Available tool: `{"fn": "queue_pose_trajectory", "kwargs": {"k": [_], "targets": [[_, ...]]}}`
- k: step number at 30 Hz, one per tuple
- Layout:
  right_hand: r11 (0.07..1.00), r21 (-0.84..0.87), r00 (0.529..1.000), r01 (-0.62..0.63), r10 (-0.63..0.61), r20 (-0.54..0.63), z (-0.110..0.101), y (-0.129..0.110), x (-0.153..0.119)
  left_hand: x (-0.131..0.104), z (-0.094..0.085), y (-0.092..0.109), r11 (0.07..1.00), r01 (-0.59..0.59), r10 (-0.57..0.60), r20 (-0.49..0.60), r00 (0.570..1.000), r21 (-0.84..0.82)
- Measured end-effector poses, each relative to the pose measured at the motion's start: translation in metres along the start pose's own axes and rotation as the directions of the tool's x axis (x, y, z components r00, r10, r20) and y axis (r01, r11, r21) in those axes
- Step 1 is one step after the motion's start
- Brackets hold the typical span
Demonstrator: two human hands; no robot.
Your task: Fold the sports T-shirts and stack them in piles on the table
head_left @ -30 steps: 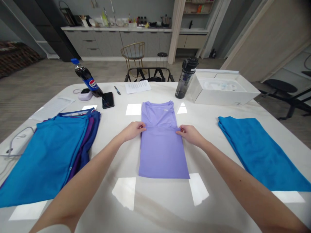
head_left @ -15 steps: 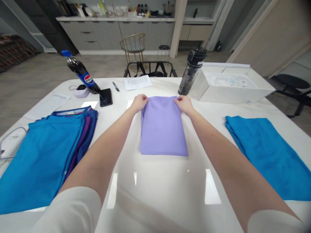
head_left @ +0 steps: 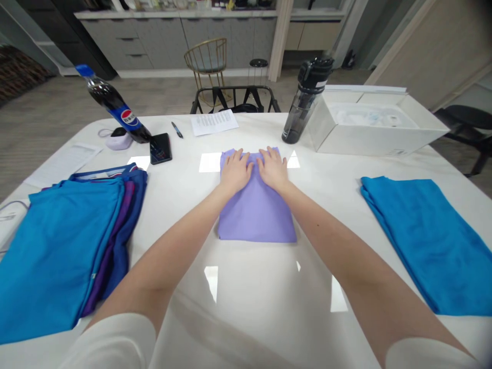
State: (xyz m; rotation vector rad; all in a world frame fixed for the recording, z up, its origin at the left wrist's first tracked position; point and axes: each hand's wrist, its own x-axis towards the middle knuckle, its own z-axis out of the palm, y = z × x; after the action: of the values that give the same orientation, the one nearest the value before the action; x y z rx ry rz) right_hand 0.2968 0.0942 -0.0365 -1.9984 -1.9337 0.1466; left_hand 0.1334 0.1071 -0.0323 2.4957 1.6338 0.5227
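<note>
A folded lavender cloth garment (head_left: 257, 218) lies flat on the white table (head_left: 253, 282) in front of me. Across its far left part my left hand (head_left: 236, 170) rests palm down, fingers stretched out. My right hand (head_left: 272, 168) lies flat on the far right part, its fingers spread as well. The two thumbs nearly meet over the middle of the cloth. Left of my arms is a stack of folded garments, with a bright blue garment (head_left: 57, 251) on top and purple and navy ones beneath. Another folded blue garment (head_left: 426, 241) lies to the right.
At the back left stand a cola bottle (head_left: 115, 105), a phone (head_left: 160, 148), a lilac earbud case (head_left: 119, 139) and a pen (head_left: 177, 130). A printed sheet (head_left: 214, 123) lies at the far edge. A dark water bottle (head_left: 303, 102) and an open white box (head_left: 380, 141) are at the back right.
Both hands have let go of the far corners of the lavender garment and moved inward, now flat on top of it. The view has tilted slightly downward.
</note>
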Motion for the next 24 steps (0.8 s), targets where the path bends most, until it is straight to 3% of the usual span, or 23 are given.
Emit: {"fn": "queue_pose_trajectory", "kwargs": {"k": [2,5,10,15,19,24], "targets": [[0.999,-0.027,0.992,0.016,-0.013,0.122,0.011,-0.004,-0.007,-0.009,0.013,0.002,0.999,0.032,-0.036,0.092,0.995,0.039],[0.998,-0.063,0.985,0.014,-0.003,0.175,0.02,-0.004,-0.009,-0.012,0.024,-0.003,0.995,0.058,-0.068,0.127,0.99,0.078],[0.997,-0.077,0.985,-0.005,0.018,0.172,0.017,-0.004,-0.008,-0.019,0.012,0.006,0.991,0.035,-0.052,0.132,0.99,0.126],[0.998,-0.067,0.986,-0.001,0.013,0.167,0.014,-0.007,-0.01,-0.074,-0.005,0.035,0.996,-0.031,0.017,0.156,0.988,0.084],[0.998,-0.056,0.988,0.003,0.006,0.155,0.017,-0.004,-0.008,-0.114,-0.003,0.046,0.997,0.018,-0.027,0.116,0.993,0.08],[1.0,0.025,0.997,0.005,-0.007,0.076,0.012,-0.002,-0.014,-0.119,0.002,0.046,0.993,0.046,-0.054,0.071,0.996,0.113]]}}
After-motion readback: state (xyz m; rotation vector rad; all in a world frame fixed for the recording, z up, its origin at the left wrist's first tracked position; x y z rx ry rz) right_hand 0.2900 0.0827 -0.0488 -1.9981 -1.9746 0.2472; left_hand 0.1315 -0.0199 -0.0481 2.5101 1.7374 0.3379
